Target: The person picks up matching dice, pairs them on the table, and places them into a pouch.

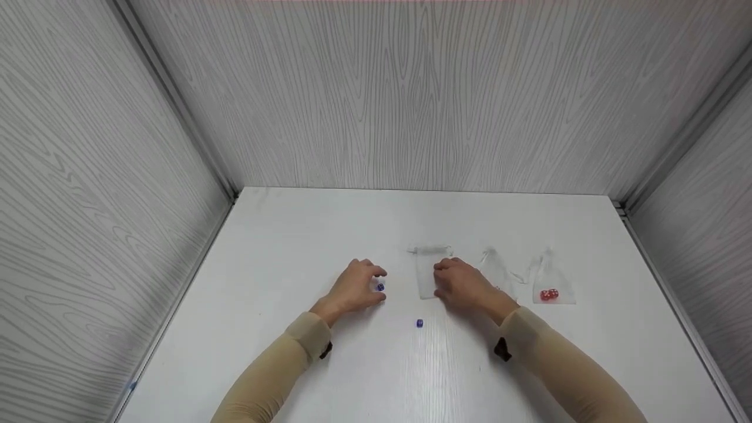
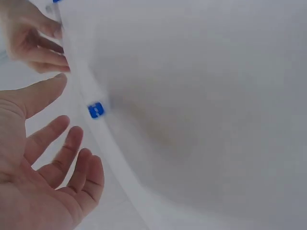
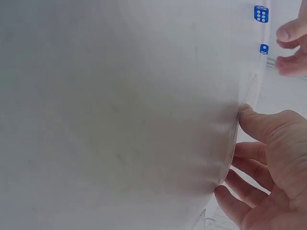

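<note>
My left hand [image 1: 353,288] hovers at a small blue die [image 1: 380,287], its thumb and fingers parted on either side. In the left wrist view the fingers of this left hand [image 2: 53,158] are relaxed, with a gap between them and a blue die [image 2: 96,110]. A flat, see-through drawstring pouch [image 1: 427,273] lies on the table, and my right hand [image 1: 464,284] rests its fingertips along the pouch's right side, thumb apart from the fingers. Between the hands, nearer to me, lies a second blue die [image 1: 419,323]. Both dice show in the right wrist view.
Right of the right hand lies another sheer pouch [image 1: 494,264], partly hidden by that hand. Farther right, a third pouch [image 1: 552,276] contains red dice [image 1: 549,294]. The white table [image 1: 311,223] is bordered by grey wood-grain panels [image 1: 382,100] at the back and both sides.
</note>
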The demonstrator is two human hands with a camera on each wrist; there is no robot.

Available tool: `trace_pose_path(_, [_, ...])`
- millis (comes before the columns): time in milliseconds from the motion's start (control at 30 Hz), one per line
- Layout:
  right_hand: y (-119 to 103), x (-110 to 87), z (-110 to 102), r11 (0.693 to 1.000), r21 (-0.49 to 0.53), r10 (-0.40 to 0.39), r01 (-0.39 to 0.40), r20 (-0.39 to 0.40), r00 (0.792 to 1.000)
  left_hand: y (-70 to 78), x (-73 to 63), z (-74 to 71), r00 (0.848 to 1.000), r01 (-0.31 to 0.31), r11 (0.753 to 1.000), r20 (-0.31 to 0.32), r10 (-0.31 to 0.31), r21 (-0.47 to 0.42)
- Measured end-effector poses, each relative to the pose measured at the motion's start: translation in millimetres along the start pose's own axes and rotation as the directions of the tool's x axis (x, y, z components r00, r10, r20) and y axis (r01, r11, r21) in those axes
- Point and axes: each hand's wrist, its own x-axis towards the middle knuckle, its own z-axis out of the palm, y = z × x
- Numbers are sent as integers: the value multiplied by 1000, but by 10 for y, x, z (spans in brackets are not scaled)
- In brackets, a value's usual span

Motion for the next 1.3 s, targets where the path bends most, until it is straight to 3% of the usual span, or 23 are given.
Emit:
trace_pose_path(200, [10,-6,5,1000,-2,5,-5,4,1000,-198,-2,-10,998,68,997,20,-67,-43])
trace_pose_path(367, [6,-18,7,1000,-4,17,-17,13,1000,-237,33,-33,994,99,994,39,-98,-38])
trace_pose_path(567, [-2,-33,5,1000,14,-9,9,-10,1000,-204,87,-23,996,37,998,89,-32,-50])
trace_pose_path(667, [-4,-44,3,999,9,-48,48,-30,998,-217,111,7,996,-9,999,88,12,-39])
trace_pose_path(800, [-1,-43,1,999,2,-54,54,-37,998,-207,128,32,996,-25,999,86,28,-31])
trace_pose_path(1067, [24,-25,13,998,-9,-62,62,-43,997,-96,68,54,997,1,998,76,4,-62])
trace_pose_path(1300, [27,-19,8,998,-20,-60,59,-41,997,156,-7,139,992,-56,997,108,61,-49])
